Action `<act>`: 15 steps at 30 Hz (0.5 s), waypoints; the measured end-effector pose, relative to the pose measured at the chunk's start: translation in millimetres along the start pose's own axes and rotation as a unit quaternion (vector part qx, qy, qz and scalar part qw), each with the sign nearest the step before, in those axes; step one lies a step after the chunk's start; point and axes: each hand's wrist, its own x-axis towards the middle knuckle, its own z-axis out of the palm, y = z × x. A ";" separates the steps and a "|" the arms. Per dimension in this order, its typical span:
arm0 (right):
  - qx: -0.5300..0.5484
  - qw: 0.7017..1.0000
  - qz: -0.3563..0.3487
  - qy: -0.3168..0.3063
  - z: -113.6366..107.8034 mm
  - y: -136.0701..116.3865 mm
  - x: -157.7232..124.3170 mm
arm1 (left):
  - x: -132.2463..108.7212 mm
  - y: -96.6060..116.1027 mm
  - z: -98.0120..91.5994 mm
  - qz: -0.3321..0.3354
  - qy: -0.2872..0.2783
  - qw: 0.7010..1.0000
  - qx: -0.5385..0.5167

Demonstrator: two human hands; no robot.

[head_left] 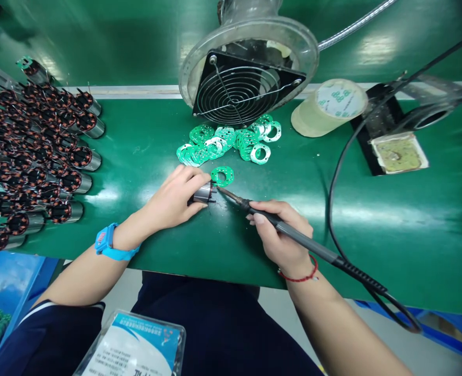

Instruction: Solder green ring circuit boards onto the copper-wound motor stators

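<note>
My left hand (184,196) grips a motor stator (202,193), a silver cylinder lying on its side with its wired end facing right. Held like a pen in my right hand (283,230) is a soldering iron (301,237). Its tip is at the wired end of the stator; whether it touches cannot be made out. A green ring-shaped circuit board (222,176) lies just behind that end. Farther back, a loose pile of similar circuit boards (199,152) spreads below the fan.
Many stators (58,151) stand crowded at the left. A fume extractor fan (238,94) overhangs the back middle. Behind my right hand are a tape roll (328,107) and a soldering iron stand (430,104) with a sponge (400,152). The iron's black cable (330,198) loops at the right.
</note>
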 end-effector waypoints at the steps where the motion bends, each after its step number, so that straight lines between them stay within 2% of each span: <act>1: -0.001 1.000 0.002 0.001 -0.1 0.2 -0.3 | 0.1 0.0 -0.1 0.000 -0.001 1.000 0.000; 15: 0.003 1.000 -0.024 0.003 -1.3 0.9 0.0 | 0.7 -3.8 1.6 0.012 0.003 1.000 -0.004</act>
